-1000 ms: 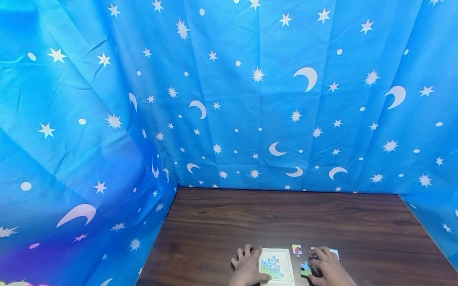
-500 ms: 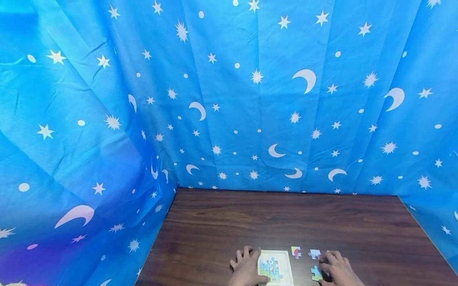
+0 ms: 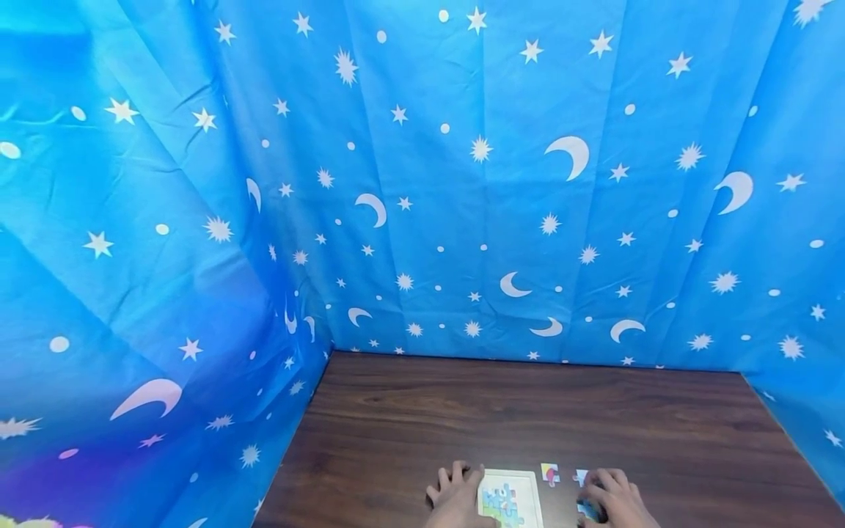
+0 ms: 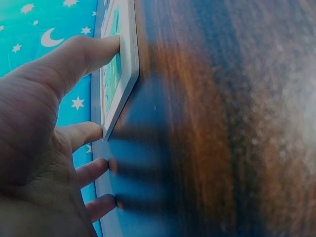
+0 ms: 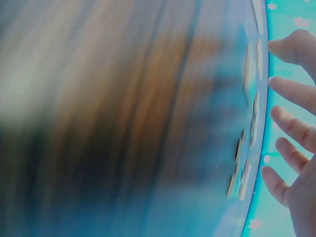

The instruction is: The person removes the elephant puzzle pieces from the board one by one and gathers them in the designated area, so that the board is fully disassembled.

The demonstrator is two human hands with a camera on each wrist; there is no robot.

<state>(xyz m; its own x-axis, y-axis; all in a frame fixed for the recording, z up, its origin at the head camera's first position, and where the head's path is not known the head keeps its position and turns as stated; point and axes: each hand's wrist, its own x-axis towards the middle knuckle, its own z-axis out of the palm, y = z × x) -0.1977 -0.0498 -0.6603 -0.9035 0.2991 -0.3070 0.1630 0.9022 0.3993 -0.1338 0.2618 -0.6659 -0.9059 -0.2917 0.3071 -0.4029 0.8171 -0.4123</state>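
Note:
My left hand (image 3: 458, 499) lies at the left side of a pale wooden puzzle tray (image 3: 538, 499), fingers spread. In the left wrist view the straight thumb (image 4: 94, 52) presses on the tray, the index fingertip is at its corner, and the other fingertips are on the table. Several joined blue and green jigsaw pieces (image 3: 505, 502) lie inside the tray. My right hand (image 3: 617, 499) hovers with spread fingers over loose jigsaw pieces, partly covering a blue one (image 3: 580, 477) and a blue-green one (image 3: 584, 509). A yellow-and-red piece (image 3: 549, 473) lies between tray and hand.
The dark wood-grain table (image 3: 515, 411) reaches back to a blue curtain (image 3: 449, 183) with white stars and moons, which also runs along the left and right sides. Several flat pieces (image 5: 249, 66) show edge-on in the right wrist view.
The blue-green piece slid right, away from the tray, with my right hand. That hand then came slightly back left, over the loose pieces. My left hand has stayed on the tray.

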